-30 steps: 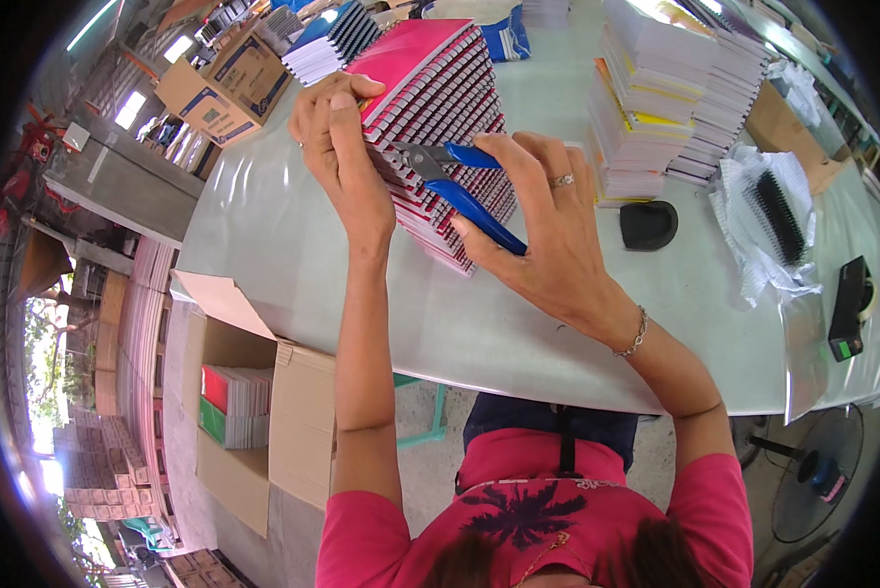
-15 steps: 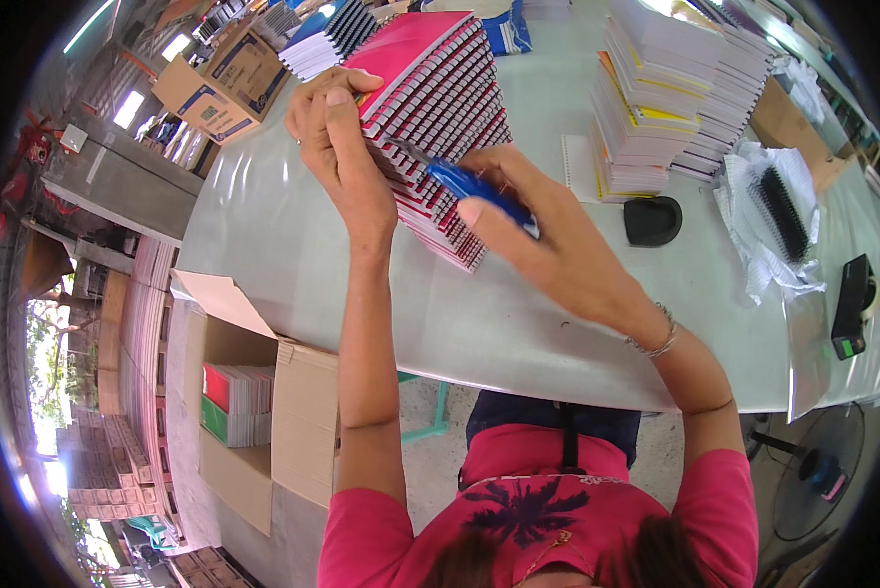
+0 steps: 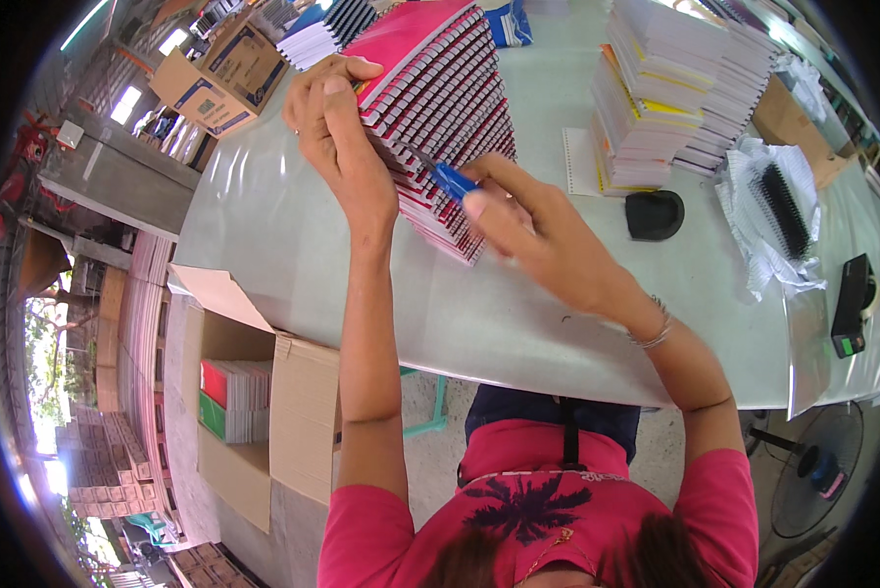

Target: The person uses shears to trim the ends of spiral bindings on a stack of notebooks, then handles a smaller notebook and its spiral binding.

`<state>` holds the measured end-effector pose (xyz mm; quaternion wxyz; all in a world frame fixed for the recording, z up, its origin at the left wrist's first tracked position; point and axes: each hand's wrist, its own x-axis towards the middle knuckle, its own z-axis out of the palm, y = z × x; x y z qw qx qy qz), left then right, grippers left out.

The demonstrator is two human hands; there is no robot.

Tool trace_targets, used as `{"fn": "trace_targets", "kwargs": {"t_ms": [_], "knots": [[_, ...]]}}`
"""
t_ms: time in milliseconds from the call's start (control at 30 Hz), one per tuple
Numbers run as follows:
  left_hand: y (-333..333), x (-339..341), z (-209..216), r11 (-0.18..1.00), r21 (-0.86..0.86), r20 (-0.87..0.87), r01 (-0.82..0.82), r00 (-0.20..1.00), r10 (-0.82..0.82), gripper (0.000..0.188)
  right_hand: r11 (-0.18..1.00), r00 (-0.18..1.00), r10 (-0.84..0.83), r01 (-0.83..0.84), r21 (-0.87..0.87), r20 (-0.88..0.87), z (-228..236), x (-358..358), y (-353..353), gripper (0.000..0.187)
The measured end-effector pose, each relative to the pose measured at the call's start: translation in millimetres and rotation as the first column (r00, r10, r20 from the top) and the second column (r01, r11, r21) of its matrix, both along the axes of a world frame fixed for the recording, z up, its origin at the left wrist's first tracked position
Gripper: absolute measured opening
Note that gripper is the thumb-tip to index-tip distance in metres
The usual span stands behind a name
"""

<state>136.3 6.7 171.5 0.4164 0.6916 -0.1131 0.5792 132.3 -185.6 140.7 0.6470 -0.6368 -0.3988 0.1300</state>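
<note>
A tall stack of wire-bound notebooks with red covers [image 3: 411, 37] stands on the table, its white wire loops facing right and toward me. My left hand [image 3: 340, 137] grips the stack's near left corner, fingers curled over the edge and thumb up. My right hand [image 3: 533, 220] is closed round a tool with a blue handle [image 3: 452, 181]. Its thin metal tip meets the wire bindings partway down the stack's near side. What kind of tool it is, I cannot make out.
Tall piles of bound books [image 3: 646, 108] stand to the right, beside a black pad [image 3: 654, 215]. Further right, a black brush [image 3: 781, 208] lies on crumpled wrapping. An open carton [image 3: 303, 421] holding red and green books stands at lower left; another carton [image 3: 220, 83] is at far left.
My right hand and the blue tool have shifted slightly, and less of the handle shows past the fingers. My left hand keeps its hold on the stack's corner.
</note>
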Motion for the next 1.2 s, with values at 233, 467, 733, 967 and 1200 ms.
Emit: {"fn": "trace_targets", "kwargs": {"t_ms": [233, 467, 733, 967, 1200], "knots": [[-3, -2, 1, 0.998, 0.050, -0.039, -0.038, 0.998, 0.040, 0.034, 0.892, 0.730, -0.417, 0.443, 0.090, 0.542, -11, -7, -3, 0.046], [-2, 3, -1, 1.000, 0.007, 0.007, 0.023, 1.000, -0.023, 0.034, 0.791, 0.441, -0.496, 0.585, 0.180, 0.748, -23, -5, 3, 0.058], [-2, 4, -1, 1.000, 0.004, 0.015, 0.029, 0.999, -0.029, 0.034, 0.833, 0.516, -0.476, 0.524, 0.178, 0.712, -28, -3, 8, 0.049], [-1, 0, -1, 1.000, 0.012, -0.038, 0.022, 0.999, -0.022, 0.033, 0.988, 0.969, 0.091, -0.116, -0.097, -0.230, 5, 5, -14, 0.042], [-3, 4, -1, 0.999, 0.002, 0.027, 0.038, 0.999, -0.038, 0.033, 0.820, 0.486, -0.482, 0.544, 0.179, 0.729, -26, -8, 3, 0.055]]}}
